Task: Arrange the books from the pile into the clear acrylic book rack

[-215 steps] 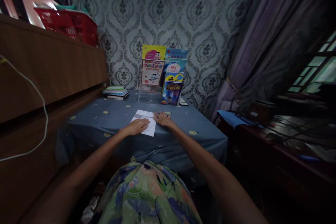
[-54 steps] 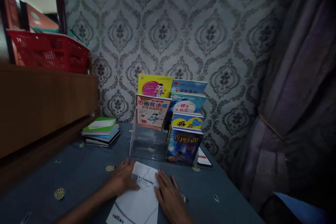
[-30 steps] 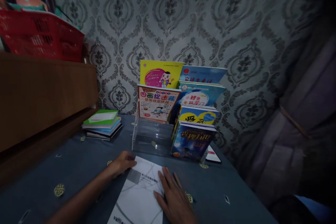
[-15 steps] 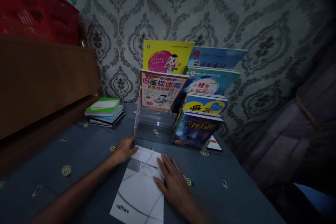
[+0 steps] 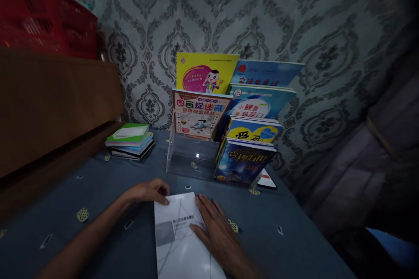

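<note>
A white booklet (image 5: pixel 178 257) lay on the blue tablecloth (image 5: pixel 288 248), in front of the clear book stand (image 5: pixel 183 161). At the booklet's end nearest the stand, the left hand (image 5: pixel 149 192) curled with its thumb at one corner; whether it pinched the paper could not be told. The right hand (image 5: pixel 218 235), flat and unclenched, rested along the booklet's right edge, also before the stand.

The thin white booklet (image 5: pixel 185 248) lies face up on the cloth-covered table (image 5: pixel 281 248), its top edge toward the clear stand (image 5: pixel 196 158) and apart from it. Its cover carries a grey square on the left, dark title print beside that and thin grey lines; its near end runs out of view.
</note>
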Demonstrator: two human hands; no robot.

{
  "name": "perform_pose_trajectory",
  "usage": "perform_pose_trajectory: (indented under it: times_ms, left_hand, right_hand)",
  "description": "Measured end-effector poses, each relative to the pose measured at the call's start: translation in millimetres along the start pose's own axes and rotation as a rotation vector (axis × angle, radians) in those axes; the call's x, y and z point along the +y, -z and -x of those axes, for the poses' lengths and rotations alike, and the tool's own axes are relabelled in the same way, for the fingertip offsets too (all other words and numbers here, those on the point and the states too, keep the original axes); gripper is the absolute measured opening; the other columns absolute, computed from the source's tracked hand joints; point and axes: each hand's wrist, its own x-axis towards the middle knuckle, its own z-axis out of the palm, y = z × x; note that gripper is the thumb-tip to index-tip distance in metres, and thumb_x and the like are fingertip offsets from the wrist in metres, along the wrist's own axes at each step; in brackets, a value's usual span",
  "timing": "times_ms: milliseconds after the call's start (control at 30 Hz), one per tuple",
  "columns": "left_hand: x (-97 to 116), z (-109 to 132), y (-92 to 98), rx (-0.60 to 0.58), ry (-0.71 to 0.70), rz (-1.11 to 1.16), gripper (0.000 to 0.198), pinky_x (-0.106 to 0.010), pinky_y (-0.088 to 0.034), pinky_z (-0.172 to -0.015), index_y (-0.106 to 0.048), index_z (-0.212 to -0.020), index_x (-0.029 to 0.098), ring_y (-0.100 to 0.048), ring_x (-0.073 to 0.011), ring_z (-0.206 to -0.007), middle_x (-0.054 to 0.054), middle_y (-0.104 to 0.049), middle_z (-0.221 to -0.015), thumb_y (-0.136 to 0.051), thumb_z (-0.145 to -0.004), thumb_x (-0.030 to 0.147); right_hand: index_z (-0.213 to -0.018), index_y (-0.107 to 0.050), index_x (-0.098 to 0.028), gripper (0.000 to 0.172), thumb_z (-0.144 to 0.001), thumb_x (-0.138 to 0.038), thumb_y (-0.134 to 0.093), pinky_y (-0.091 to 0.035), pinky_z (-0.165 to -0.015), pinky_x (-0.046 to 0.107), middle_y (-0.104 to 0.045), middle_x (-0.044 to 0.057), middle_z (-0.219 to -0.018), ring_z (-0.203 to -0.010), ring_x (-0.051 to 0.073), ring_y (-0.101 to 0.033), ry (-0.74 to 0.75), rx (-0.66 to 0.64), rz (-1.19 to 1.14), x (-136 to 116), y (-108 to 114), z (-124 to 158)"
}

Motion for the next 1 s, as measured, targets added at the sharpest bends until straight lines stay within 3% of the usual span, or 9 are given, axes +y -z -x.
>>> perform_pose_trajectory:
  times_ms: [100,200,300,367,500,633,700,867,1000]
  left_hand:
    - [9,6,-2.9,0.002,-0.021,0.133,0.043,-0.020,-0.030,-0.050,-0.060,-0.071,0.017,-0.044,-0.0101,-0.057,0.005,-0.053,-0.061,-0.080,-0.057,0.053]
    - [24,10,-5.8,0.129,-0.108,0.273,0.052,-0.019,-0.023,-0.042,-0.057,-0.078,0.017,-0.036,-0.0065,-0.049,0.006,-0.048,-0.061,-0.078,-0.061,0.061]
    - [41,17,-5.5,0.280,-0.222,0.347,0.057,-0.018,-0.023,-0.040,-0.058,-0.081,0.016,-0.035,-0.0053,-0.048,0.006,-0.047,-0.062,-0.077,-0.063,0.066]
    - [50,24,-4.0,0.323,-0.278,0.356,0.059,-0.017,-0.029,-0.044,-0.061,-0.086,0.015,-0.042,-0.0069,-0.054,0.003,-0.053,-0.068,-0.078,-0.062,0.066]
    - [57,41,-2.8,0.211,-0.307,0.254,0.058,-0.019,-0.040,-0.051,-0.066,-0.095,0.013,-0.050,-0.0115,-0.066,-0.003,-0.062,-0.083,-0.078,-0.066,0.061]
    - [50,52,-5.7,0.204,-0.337,0.149,0.045,-0.024,-0.048,-0.062,-0.070,-0.096,0.013,-0.053,-0.0134,-0.070,-0.003,-0.063,-0.084,-0.069,-0.080,0.056]
    - [45,54,-7.2,0.180,-0.363,0.123,0.041,-0.026,-0.050,-0.070,-0.070,-0.098,0.014,-0.056,-0.0147,-0.075,-0.004,-0.064,-0.086,-0.066,-0.085,0.053]
    - [36,47,-4.9,0.023,-0.340,0.154,0.044,-0.029,-0.053,-0.069,-0.069,-0.101,0.016,-0.058,-0.0149,-0.074,-0.004,-0.066,-0.092,-0.061,-0.087,0.057]
    - [51,32,10.0,0.139,-0.399,0.056,0.041,-0.030,-0.053,-0.073,-0.067,-0.108,0.016,-0.061,-0.0157,-0.074,-0.005,-0.067,-0.095,-0.060,-0.088,0.051]
  right_hand:
    - [-0.149,-0.045,-0.019,0.067,-0.089,-0.048,-0.055,-0.041,-0.112,0.050,-0.057,0.014,-0.143,-0.133,0.032,-0.052,-0.093,0.092,-0.213,0,4,-2]
    - [-0.135,-0.061,-0.018,0.060,-0.088,-0.056,-0.055,-0.058,-0.082,0.043,-0.077,0.011,-0.101,-0.092,0.028,-0.072,-0.126,0.122,-0.630,-4,14,-7]
    - [-0.107,-0.075,-0.016,0.057,-0.084,-0.065,-0.059,-0.051,-0.050,0.028,-0.074,0.007,-0.075,-0.054,0.017,-0.062,-0.085,0.081,-0.906,-12,30,-12]
    - [-0.093,-0.077,-0.016,0.054,-0.082,-0.066,-0.062,-0.042,-0.041,0.023,-0.069,0.003,-0.065,-0.043,0.012,-0.052,-0.072,0.143,-0.934,-19,43,-13]
    - [-0.088,-0.079,-0.018,0.048,-0.083,-0.063,-0.063,-0.052,-0.051,0.027,-0.069,0.004,-0.066,-0.051,0.016,-0.060,-0.024,0.421,-0.836,-31,63,-8]
    - [-0.095,-0.079,-0.023,0.040,-0.087,-0.057,-0.062,-0.058,-0.073,0.033,-0.077,0.008,-0.090,-0.081,0.025,-0.072,0.010,0.607,-0.676,-38,66,0]
    - [-0.095,-0.078,-0.023,0.037,-0.089,-0.055,-0.060,-0.058,-0.073,0.031,-0.077,0.009,-0.093,-0.084,0.025,-0.073,0.036,0.603,-0.653,-41,61,2]
    - [-0.073,-0.067,-0.020,0.041,-0.095,-0.051,-0.051,-0.052,-0.053,0.024,-0.065,0.002,-0.060,-0.054,0.017,-0.064,0.052,0.540,-0.701,-44,53,0]
    - [-0.073,-0.061,-0.021,0.038,-0.097,-0.048,-0.049,-0.049,-0.056,0.024,-0.062,0.001,-0.065,-0.061,0.017,-0.063,0.089,0.569,-0.610,-40,68,-17]
